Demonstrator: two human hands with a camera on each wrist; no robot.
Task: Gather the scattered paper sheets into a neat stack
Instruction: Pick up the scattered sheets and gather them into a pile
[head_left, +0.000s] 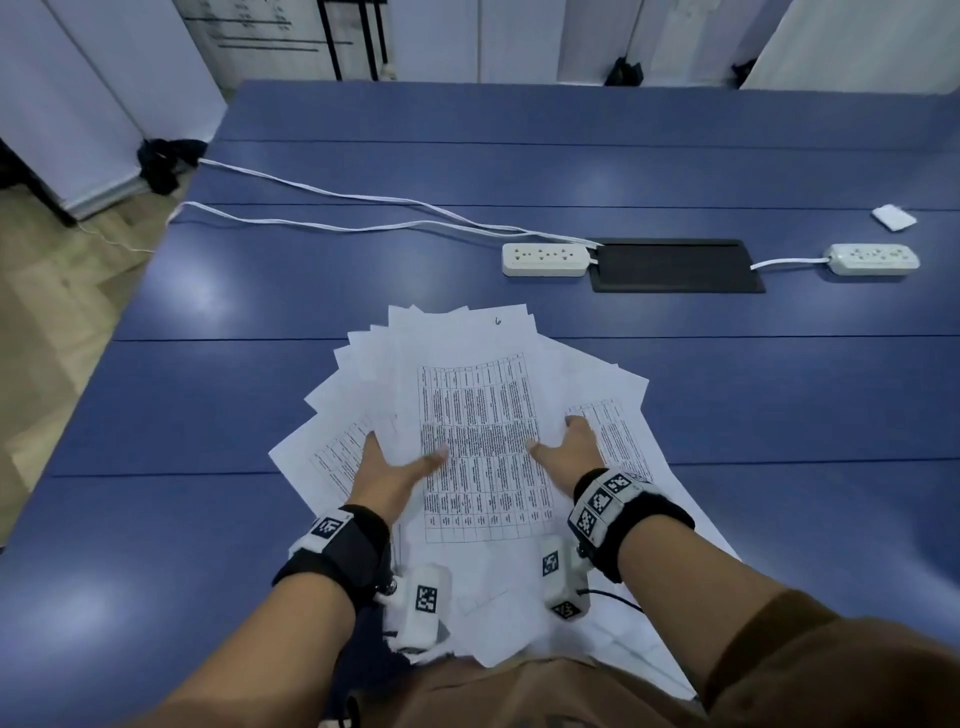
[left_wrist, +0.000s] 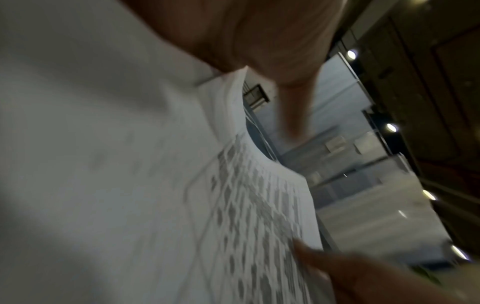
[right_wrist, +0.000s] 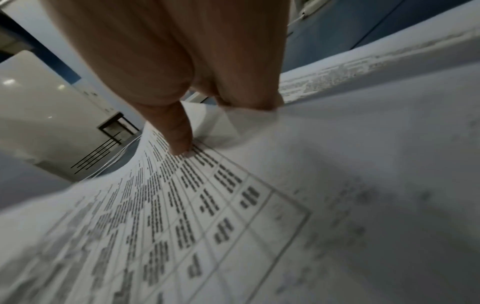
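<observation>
A loose fan of white paper sheets (head_left: 478, 415), several printed with tables, lies on the blue table (head_left: 779, 389) close to the front edge. My left hand (head_left: 405, 449) is at the fan's left side, its thumb on the top printed sheet and its fingers hidden beneath the sheets. My right hand (head_left: 556, 436) mirrors it on the right. In the right wrist view the thumb (right_wrist: 179, 133) presses the printed sheet (right_wrist: 207, 205) while the fingers are tucked under a sheet edge. The left wrist view is blurred, showing the sheets (left_wrist: 130, 164) below the left hand's palm (left_wrist: 259, 51).
Two white power strips (head_left: 545, 260) (head_left: 872, 259) flank a black cable hatch (head_left: 675, 265) beyond the paper. White cables (head_left: 337, 208) run off the table's left edge. A small white item (head_left: 893, 217) lies at the far right. Wooden floor lies to the left.
</observation>
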